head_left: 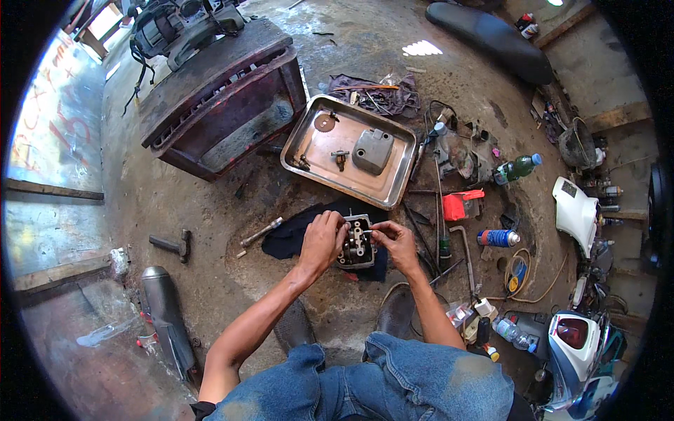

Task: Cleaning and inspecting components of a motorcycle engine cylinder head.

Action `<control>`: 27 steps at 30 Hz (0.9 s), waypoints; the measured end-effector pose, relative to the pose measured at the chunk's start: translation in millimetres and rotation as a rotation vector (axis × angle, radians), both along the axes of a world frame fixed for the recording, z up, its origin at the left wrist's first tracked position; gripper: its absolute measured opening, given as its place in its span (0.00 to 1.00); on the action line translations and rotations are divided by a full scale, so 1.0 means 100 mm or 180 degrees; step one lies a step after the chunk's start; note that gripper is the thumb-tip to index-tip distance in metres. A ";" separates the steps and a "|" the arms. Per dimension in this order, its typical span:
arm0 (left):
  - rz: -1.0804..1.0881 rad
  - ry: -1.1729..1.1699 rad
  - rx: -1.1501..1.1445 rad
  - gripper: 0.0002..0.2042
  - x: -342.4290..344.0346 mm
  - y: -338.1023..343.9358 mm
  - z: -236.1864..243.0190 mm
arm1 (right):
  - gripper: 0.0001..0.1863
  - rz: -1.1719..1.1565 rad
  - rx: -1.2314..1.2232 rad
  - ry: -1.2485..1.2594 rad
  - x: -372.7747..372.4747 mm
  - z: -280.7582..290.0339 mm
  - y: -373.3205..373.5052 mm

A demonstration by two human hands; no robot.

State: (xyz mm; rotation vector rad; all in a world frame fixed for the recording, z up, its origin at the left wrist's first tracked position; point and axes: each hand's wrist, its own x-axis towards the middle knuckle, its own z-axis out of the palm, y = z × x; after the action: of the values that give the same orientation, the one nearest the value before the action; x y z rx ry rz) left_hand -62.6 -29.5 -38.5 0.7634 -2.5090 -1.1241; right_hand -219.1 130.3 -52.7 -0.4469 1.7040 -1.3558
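Note:
A metal engine cylinder head (pixel 360 261) lies on a dark cloth (pixel 281 242) on the floor in front of me, its inner parts facing up. My left hand (pixel 323 241) grips its left side, with the fingers curled over the edge. At the right side, my right hand (pixel 397 245) pinches a small, thin, light metal piece over the open top; its exact kind is too small to tell. Just beyond stands a metal tray (pixel 302 184) holding a cover (pixel 373 151), a toothed sprocket (pixel 324 123) and a few small parts.
A wooden cabinet (pixel 225 126) carries an engine at the far left. A hammer (pixel 173 244), a socket extension (pixel 261 232) and an exhaust muffler (pixel 165 309) lie left. On the right are a spray can (pixel 498 238), a green bottle (pixel 518 168), a red container (pixel 462 204) and a motorcycle seat (pixel 491 42).

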 end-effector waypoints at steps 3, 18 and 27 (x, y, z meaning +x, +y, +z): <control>0.0035 -0.0021 -0.0020 0.07 -0.02 0.01 0.02 | 0.07 0.0002 -0.0010 -0.0032 0.00 -0.03 0.01; 0.0134 0.0017 0.0272 0.08 0.01 -0.01 -0.10 | 0.08 0.0121 -0.0029 0.0100 0.03 -0.02 -0.05; 0.0067 0.0115 0.0374 0.08 0.01 -0.05 -0.07 | 0.09 0.0310 0.0352 0.0388 0.01 0.01 -0.10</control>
State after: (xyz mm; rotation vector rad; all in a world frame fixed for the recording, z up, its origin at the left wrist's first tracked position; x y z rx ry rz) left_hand -61.6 -34.3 -45.2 0.7905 -2.4173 -1.2757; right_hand -218.2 120.1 -52.2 -0.5514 1.8223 -1.1786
